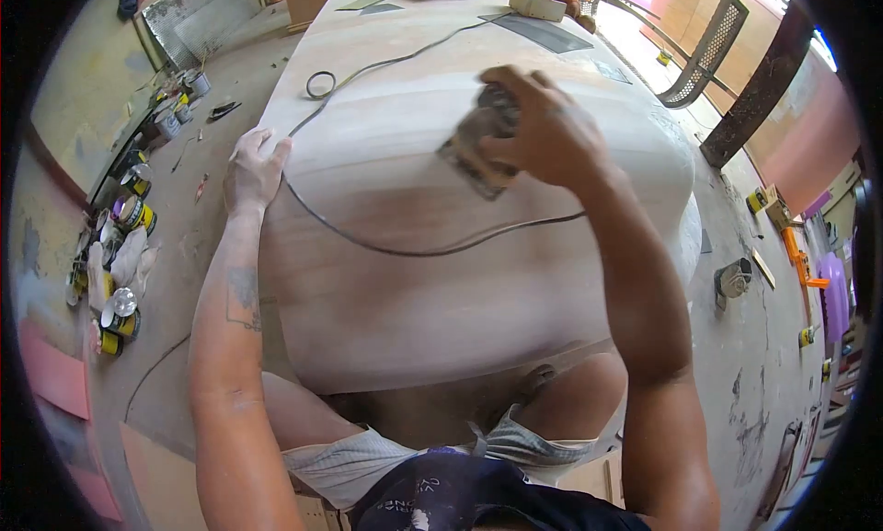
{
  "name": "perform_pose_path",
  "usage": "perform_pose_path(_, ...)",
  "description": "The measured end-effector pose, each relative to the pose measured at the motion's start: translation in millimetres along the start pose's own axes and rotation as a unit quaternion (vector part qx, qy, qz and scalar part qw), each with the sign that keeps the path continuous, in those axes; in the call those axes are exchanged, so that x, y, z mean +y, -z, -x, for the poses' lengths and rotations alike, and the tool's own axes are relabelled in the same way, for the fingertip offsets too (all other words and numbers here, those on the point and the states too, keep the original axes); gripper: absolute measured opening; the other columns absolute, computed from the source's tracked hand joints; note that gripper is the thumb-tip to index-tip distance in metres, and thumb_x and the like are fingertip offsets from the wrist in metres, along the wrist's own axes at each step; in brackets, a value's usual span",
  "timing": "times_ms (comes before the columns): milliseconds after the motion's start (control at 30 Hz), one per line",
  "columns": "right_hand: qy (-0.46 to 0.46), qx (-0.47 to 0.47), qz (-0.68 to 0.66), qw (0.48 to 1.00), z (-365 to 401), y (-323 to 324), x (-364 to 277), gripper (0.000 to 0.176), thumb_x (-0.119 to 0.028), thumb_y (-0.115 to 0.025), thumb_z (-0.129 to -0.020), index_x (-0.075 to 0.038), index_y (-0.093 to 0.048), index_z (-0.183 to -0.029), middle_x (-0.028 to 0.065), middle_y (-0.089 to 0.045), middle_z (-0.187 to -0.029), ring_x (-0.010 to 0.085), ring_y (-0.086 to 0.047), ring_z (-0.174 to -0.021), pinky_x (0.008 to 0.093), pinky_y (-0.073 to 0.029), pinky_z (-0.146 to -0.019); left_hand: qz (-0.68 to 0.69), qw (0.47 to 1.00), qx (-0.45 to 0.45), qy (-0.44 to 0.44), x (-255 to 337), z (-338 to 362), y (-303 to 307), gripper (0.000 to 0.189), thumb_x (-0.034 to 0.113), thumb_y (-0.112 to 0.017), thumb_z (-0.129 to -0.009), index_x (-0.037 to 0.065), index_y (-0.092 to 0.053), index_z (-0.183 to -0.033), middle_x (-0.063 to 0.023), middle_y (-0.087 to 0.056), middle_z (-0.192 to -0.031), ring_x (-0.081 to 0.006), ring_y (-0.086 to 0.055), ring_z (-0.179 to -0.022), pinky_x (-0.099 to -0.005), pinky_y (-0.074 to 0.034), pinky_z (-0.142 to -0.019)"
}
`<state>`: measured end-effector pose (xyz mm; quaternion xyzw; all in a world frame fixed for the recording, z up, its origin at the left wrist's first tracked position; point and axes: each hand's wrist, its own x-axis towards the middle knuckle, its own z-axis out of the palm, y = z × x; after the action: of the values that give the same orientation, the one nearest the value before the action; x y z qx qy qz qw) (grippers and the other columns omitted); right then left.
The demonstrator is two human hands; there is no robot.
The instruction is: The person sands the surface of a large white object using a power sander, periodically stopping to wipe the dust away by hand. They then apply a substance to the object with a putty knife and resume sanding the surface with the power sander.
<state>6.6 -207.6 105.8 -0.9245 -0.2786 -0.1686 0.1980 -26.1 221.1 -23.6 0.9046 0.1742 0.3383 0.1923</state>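
A large, pale, dusty curved panel [441, 301] with brownish patches lies before me. My right hand [552, 131] is wrapped around a palm sander [480, 149], smeared by motion, over the middle of the panel. The sander's base is tilted in this view and overlaps the panel surface. At the panel's left edge rests my left hand [255, 170], its thumb apart from the fingers and lying on the surface. A black cord [405, 252] loops across the panel between my arms and runs up to the far end.
Dark sandpaper sheets [538, 32] and a second power tool [538, 4] lie at the far end. Several paint cans [138, 213] line the left wall. On the right floor stand a grey can [733, 278] and an orange tool [798, 255], beyond a dark post [759, 89].
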Motion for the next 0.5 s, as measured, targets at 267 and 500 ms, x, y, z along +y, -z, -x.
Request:
perform_pose_path(267, -0.158, 0.027, 0.017, 0.987, 22.3, 43.6, 107.5, 0.073, -0.034, -0.082, -0.078, -0.021, -0.057, -0.145, 0.0199, -0.066, -0.134, 0.0385, -0.066, -0.123, 0.047, -0.052, -0.106, -0.031, 0.999, 0.009, -0.019, 6.4, 4.2, 1.5, 0.061, 0.053, -0.071, -0.092, 0.005, -0.075, -0.129, -0.0141, -0.065, -0.146, -0.0301, -0.061, -0.136, -0.0418, -0.048, -0.114)
perform_pose_path(500, -0.204, 0.07, -0.025, 0.976, 39.8, 59.4, 141.9, 0.07, -0.025, -0.079, -0.079, -0.014, -0.057, -0.144, 0.023, -0.069, -0.129, 0.0372, -0.069, -0.117, 0.046, -0.056, -0.099, -0.042, 0.999, 0.016, -0.007, 30.7, 12.3, 14.8, 0.061, 0.054, -0.068, -0.096, 0.001, -0.074, -0.126, -0.0202, -0.068, -0.138, -0.035, -0.062, -0.133, -0.0435, -0.045, -0.115)
